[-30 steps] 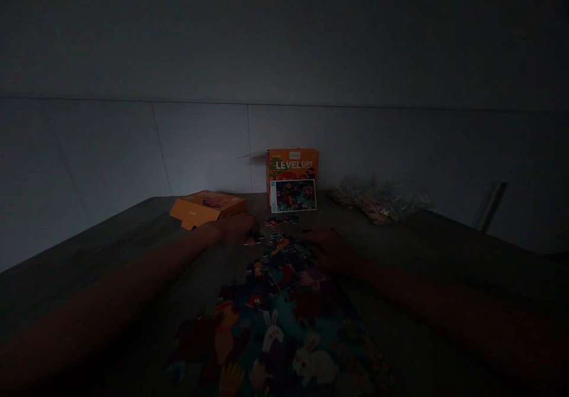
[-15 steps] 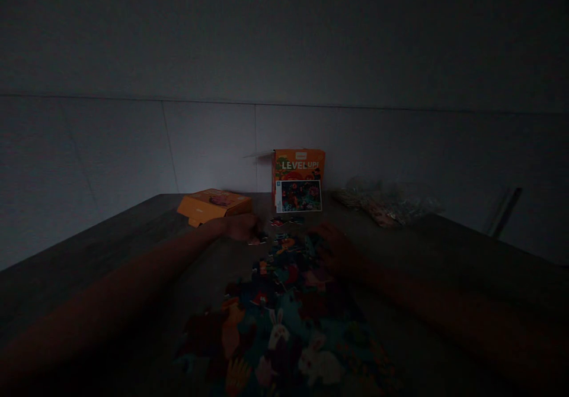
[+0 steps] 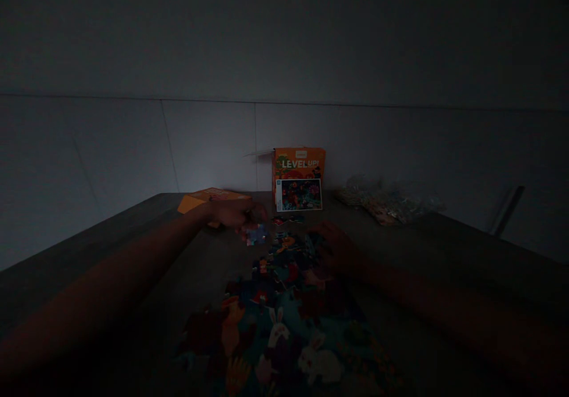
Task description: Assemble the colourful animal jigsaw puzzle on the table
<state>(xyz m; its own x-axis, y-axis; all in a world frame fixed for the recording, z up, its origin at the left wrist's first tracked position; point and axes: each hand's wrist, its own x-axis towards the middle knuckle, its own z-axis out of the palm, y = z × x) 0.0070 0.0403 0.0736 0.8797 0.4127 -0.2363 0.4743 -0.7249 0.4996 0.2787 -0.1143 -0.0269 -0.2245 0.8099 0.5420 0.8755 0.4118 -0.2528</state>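
In dim light, a partly joined jigsaw puzzle (image 3: 291,311) with white rabbits runs along the middle of the table. My left hand (image 3: 235,213) is beyond its far left side, fingers closed on a puzzle piece (image 3: 256,234) that shows a pale bluish face. My right hand (image 3: 335,247) lies at the puzzle's far right edge, fingers extended and touching the joined pieces. Its fingertips are dark and hard to make out. Several loose puzzle pieces (image 3: 287,220) lie just beyond the puzzle's far end.
An orange box (image 3: 297,156) stands at the back, a picture card (image 3: 299,195) leaning on it. Another orange box (image 3: 193,202) lies left, partly behind my left hand. Clear plastic bags (image 3: 389,201) sit back right on the grey table (image 3: 133,225), with a wall (image 3: 213,142) behind.
My left hand has lifted slightly and moved left, and the puzzle piece at its fingers is now tilted up with its pale face showing. My right hand stays in place.
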